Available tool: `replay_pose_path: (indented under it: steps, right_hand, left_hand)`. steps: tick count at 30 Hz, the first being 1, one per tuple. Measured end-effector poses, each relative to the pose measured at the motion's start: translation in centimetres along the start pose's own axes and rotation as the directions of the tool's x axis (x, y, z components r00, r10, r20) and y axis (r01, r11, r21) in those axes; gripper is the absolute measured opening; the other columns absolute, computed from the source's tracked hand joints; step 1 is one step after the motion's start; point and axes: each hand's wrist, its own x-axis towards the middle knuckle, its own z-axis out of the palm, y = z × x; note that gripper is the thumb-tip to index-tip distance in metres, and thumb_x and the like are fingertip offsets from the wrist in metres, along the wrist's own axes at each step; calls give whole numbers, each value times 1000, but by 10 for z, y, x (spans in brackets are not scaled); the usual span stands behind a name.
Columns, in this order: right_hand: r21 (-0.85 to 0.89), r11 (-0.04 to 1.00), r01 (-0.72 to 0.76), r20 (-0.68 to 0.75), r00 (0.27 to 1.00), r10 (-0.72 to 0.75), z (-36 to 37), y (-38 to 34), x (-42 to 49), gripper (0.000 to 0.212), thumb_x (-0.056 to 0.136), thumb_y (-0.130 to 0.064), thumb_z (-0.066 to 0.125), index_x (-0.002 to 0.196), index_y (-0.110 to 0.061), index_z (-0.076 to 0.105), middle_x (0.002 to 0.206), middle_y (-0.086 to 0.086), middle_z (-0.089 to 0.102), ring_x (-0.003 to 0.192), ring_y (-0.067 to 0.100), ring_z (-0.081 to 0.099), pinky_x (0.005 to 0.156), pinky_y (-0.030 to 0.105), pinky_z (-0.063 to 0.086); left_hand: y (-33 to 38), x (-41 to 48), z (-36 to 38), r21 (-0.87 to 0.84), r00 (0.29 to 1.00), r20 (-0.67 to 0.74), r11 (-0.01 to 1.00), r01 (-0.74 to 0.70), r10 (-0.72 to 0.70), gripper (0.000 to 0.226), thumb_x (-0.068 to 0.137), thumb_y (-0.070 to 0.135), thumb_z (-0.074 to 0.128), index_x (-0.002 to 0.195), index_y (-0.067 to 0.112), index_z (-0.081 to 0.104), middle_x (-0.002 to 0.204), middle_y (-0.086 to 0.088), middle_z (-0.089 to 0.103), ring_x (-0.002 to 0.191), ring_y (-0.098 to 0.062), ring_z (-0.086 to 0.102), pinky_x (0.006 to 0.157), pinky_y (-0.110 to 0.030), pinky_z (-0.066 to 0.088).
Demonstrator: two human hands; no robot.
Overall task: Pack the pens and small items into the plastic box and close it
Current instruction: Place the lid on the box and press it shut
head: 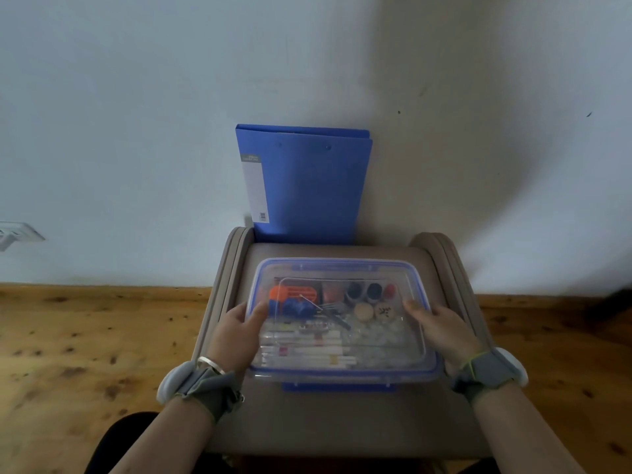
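Note:
A clear plastic box (342,265) with a blue-rimmed lid lies flat on a beige stool (342,419). The lid sits on top of the box. Through it I see white pens (307,347) at the front left, an orange item (290,294) and blue pieces at the back left, dark round caps (364,290) at the back, and two pale round tokens (372,311). My left hand (236,333) grips the box's left edge, thumb on the lid. My right hand (441,330) grips the right edge the same way.
A blue folder (307,186) leans upright against the pale wall behind the stool. A wooden floor (85,336) runs on both sides. A white wall socket (17,234) sits at the far left. Both wrists carry grey bands.

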Motion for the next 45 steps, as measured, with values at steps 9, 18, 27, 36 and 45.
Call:
replay_pose_path:
  steps: [9,18,27,36,45]
  right_hand:
    - [-19,996,88,-103,991,-89,3,3,-5,28,83,-42,65,86,-15,68,84,7,73,77,27,69,76,49,57]
    - [-585,743,324,-20,910,-413,1,-34,31,68,84,-44,60,140,-17,36,139,8,49,122,28,49,98,36,39]
    - [-773,425,471,330,871,-364,37,-82,87,49,90,-58,38,82,-20,67,78,-1,66,75,22,59,63,27,38]
    - [-810,322,490,379,856,-352,37,-79,90,54,92,-60,25,70,-23,57,63,-7,59,62,17,56,55,26,32]
    - [-641,428,637,395,752,-527,29,-72,89,35,88,-49,52,111,-25,64,102,-5,53,93,16,56,78,26,39]
  left_hand:
    - [-8,2,-3,72,982,-87,984,-164,170,12,87,35,59,76,30,64,65,9,72,58,-12,69,55,-31,55]
    - [5,3,4,656,863,-17,658,-371,504,53,86,27,59,134,16,40,133,-7,49,116,-21,51,93,-38,48]
    - [58,51,33,760,773,430,275,-589,467,47,90,45,45,129,20,51,138,-2,48,126,-21,43,103,-39,35]
    - [65,103,57,874,880,377,202,-441,289,68,72,76,17,79,25,61,70,3,63,62,-14,56,60,-29,45]
    - [65,101,46,787,833,397,324,-525,386,55,77,64,48,117,29,61,111,-3,56,108,-24,52,93,-34,39]
